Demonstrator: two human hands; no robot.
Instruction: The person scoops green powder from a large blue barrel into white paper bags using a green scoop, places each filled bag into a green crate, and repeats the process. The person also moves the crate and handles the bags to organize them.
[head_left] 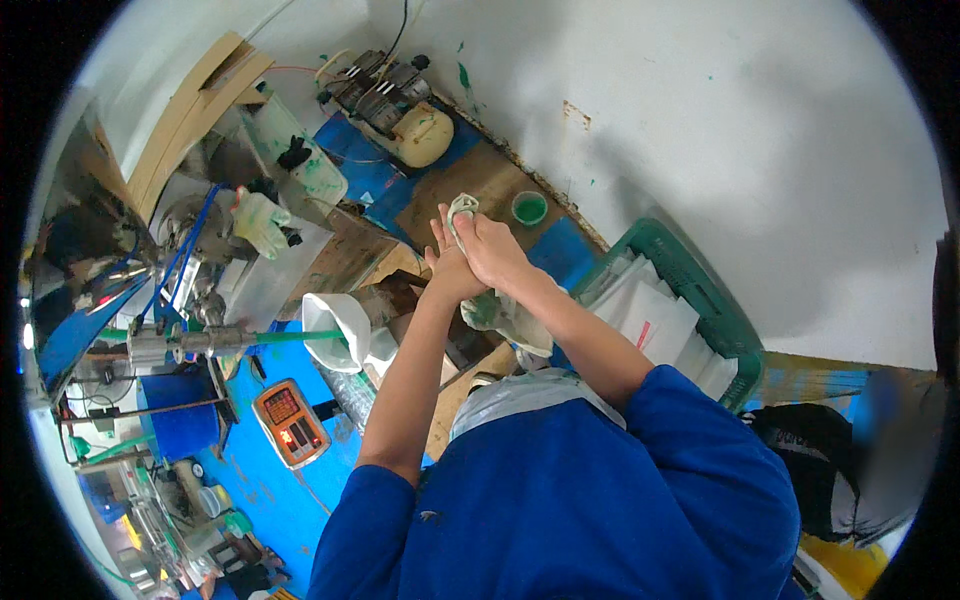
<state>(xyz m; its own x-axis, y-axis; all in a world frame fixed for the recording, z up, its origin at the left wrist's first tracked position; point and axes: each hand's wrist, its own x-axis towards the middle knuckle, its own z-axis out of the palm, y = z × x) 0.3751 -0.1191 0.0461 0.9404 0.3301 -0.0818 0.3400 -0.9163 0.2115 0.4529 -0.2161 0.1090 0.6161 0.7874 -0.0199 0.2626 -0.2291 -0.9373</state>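
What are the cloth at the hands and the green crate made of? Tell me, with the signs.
Cloth: probably soft woven or knitted fabric, matt; it bunches into loose folds. The exact fibre is unclear.
Crate: likely moulded plastic, fairly smooth; the even green runs along its thick, rounded rim.

With the green crate (738, 325) as your landmark, you had glowing red figures on the display (300, 438) of the orange-and-white scale (290, 424), well to the crate's left, but they blurred together. Beside that display, the scale's dark panel (282, 404) carried rows of markings too small for you to tell. Inside the crate, one of the flat white items (635, 305) bore a slanting red mark (644, 335), unclear as a word. Just beyond the crate's lower right end, black fabric (805, 460) showed you a short line of pale lettering (793, 438).
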